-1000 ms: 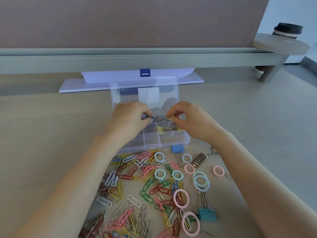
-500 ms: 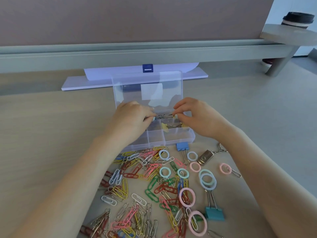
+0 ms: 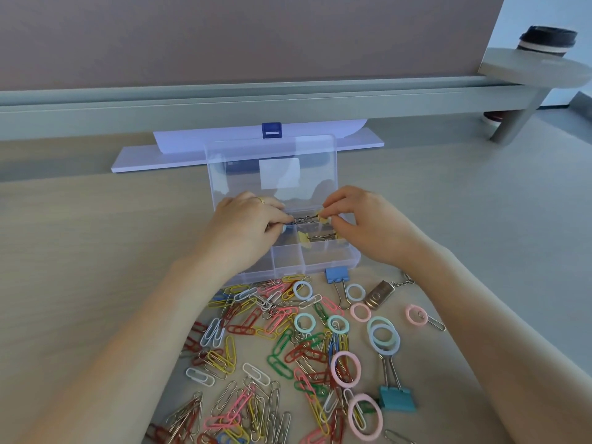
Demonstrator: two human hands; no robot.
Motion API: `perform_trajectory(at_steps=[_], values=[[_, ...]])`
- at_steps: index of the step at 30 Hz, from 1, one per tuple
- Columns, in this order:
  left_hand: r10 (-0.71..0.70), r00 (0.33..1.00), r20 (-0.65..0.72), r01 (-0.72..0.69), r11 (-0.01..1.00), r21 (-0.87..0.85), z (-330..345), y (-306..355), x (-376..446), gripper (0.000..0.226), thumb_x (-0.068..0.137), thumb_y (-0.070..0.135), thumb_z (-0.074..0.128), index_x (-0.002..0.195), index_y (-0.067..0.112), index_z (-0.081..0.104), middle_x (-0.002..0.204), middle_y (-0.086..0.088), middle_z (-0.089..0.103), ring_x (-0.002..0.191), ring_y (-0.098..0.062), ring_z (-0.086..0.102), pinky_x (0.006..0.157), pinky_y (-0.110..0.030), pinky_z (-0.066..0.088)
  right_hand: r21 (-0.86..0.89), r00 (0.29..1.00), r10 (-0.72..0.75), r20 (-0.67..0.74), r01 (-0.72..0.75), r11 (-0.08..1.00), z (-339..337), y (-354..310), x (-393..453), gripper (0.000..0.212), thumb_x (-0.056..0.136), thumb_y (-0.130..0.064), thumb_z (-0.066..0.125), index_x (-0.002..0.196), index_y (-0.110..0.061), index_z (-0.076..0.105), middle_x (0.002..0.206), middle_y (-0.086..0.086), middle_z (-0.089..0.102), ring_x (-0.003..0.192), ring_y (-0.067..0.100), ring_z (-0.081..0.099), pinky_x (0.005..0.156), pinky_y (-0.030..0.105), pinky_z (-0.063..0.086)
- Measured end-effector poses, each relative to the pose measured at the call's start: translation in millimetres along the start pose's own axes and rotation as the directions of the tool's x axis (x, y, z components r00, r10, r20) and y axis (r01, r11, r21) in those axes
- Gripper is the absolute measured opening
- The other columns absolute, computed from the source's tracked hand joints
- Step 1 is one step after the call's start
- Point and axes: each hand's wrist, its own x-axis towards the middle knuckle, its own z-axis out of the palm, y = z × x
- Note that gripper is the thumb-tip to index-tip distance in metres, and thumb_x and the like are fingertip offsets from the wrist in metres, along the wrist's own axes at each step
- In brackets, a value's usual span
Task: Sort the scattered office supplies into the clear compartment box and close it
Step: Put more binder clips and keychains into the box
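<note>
The clear compartment box [image 3: 320,263] stands open in the middle of the desk, its lid [image 3: 272,149] upright behind it. Both hands hover over its back compartments. My right hand [image 3: 368,225] pinches the yellow body of a binder clip [image 3: 323,218], whose silver wire handles [image 3: 304,219] reach towards my left hand [image 3: 243,229]. My left fingers are closed on the other end of those wires, with a pale blue bit showing under them. A second yellow binder clip [image 3: 312,237] lies in the compartment just below.
Near me lie several coloured paper clips [image 3: 256,331], pastel rings [image 3: 346,368], a blue binder clip [image 3: 336,274], a teal binder clip [image 3: 397,399] and a metal USB stick [image 3: 379,294]. A lilac tray [image 3: 160,157] sits behind the box, and a cup [image 3: 547,41] on a round shelf.
Both hands stay over the box's back compartments, pinching the clip between them. My right fingers have shifted slightly on the yellow clip. The view has tilted a little.
</note>
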Motion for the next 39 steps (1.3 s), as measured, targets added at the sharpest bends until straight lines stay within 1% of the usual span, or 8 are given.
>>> perform_trajectory(at_steps=[5,9,14,17,21,26,32,39], values=[[0.013,0.997,-0.076,-0.015,0.999,-0.031,-4,5,-4,0.033,0.089,0.016,0.049,0.119,0.026,0.057,0.125,0.002,0.058,0.107,-0.023,0.05,0.092,-0.038,0.033,0.043,0.997,-0.013,-0.076,0.016,0.999,-9,3,-7,0.024,0.088,-0.011,0.049,0.104,-0.015,0.066,0.104,-0.006,0.056,0.093,0.009,0.054,0.083,0.022,0.042],[0.046,0.992,-0.116,-0.054,0.996,-0.068,-11,24,-9,0.021,0.086,0.018,0.053,0.101,0.023,0.066,0.103,0.001,0.062,0.095,-0.021,0.053,0.082,-0.032,0.032,0.054,0.99,0.012,-0.142,-0.004,0.999,-20,7,-22,0.022,0.085,-0.007,0.051,0.096,-0.017,0.068,0.096,-0.009,0.054,0.088,0.009,0.056,0.083,0.032,0.048],[0.245,0.969,0.03,-0.236,0.955,-0.179,-10,72,-32,0.013,0.085,0.024,0.055,0.093,0.027,0.065,0.095,0.01,0.057,0.088,-0.011,0.051,0.073,-0.027,0.035,0.066,0.99,0.052,-0.131,-0.044,0.997,-21,10,-58,0.021,0.084,-0.006,0.053,0.09,-0.019,0.068,0.092,-0.01,0.055,0.084,0.007,0.057,0.082,0.034,0.048],[0.337,0.937,0.089,-0.33,0.94,-0.084,-1,91,-41,0.02,0.087,0.021,0.052,0.103,0.028,0.061,0.103,0.005,0.056,0.098,-0.016,0.051,0.08,-0.032,0.039,0.065,0.993,0.081,-0.087,-0.075,0.995,-19,11,-82,0.021,0.083,-0.007,0.053,0.09,-0.02,0.068,0.092,-0.009,0.056,0.085,0.01,0.057,0.083,0.034,0.047],[0.332,0.932,0.142,-0.355,0.916,0.186,6,94,-46,0.061,0.078,-0.012,0.038,0.126,0.025,0.046,0.123,0.001,0.043,0.112,-0.021,0.039,0.088,-0.034,0.031,0.054,0.992,0.095,-0.084,-0.091,0.994,-19,8,-115,0.014,0.085,-0.018,0.056,0.089,-0.024,0.067,0.09,-0.011,0.055,0.078,0.01,0.059,0.076,0.031,0.048],[0.311,0.94,0.14,-0.341,0.871,0.354,9,83,-49,0.066,0.073,-0.014,0.04,0.126,0.024,0.043,0.134,-0.003,0.034,0.121,-0.024,0.03,0.098,-0.037,0.025,-0.174,0.982,0.054,-0.178,-0.085,0.981,-8,-21,-145,0.036,0.07,-0.061,0.047,0.074,-0.027,0.056,0.065,-0.014,0.043,0.061,0.009,0.044,0.061,0.021,0.034],[0.345,0.935,0.08,-0.354,0.898,0.262,9,71,-45,0.037,0.082,0.001,0.053,0.112,0.022,0.055,0.116,-0.003,0.048,0.108,-0.024,0.042,0.09,-0.036,0.029,-0.39,0.983,0.184,0.015,-0.164,0.906,-9,-47,-157,0.054,0.066,-0.074,0.048,0.078,-0.022,0.038,0.07,-0.007,0.051,0.062,0.02,0.045,0.079,0.032,0.037],[0.291,0.939,0.183,-0.322,0.931,0.17,-3,68,-41,0.027,0.084,0.026,0.058,0.111,0.022,0.055,0.115,0.003,0.046,0.103,-0.016,0.044,0.086,-0.031,0.03,-0.263,0.952,0.219,0.215,-0.16,0.952,-26,-48,-163,0.043,0.067,-0.065,0.055,0.075,-0.026,0.041,0.076,-0.009,0.051,0.066,0.014,0.05,0.059,0.024,0.031]])
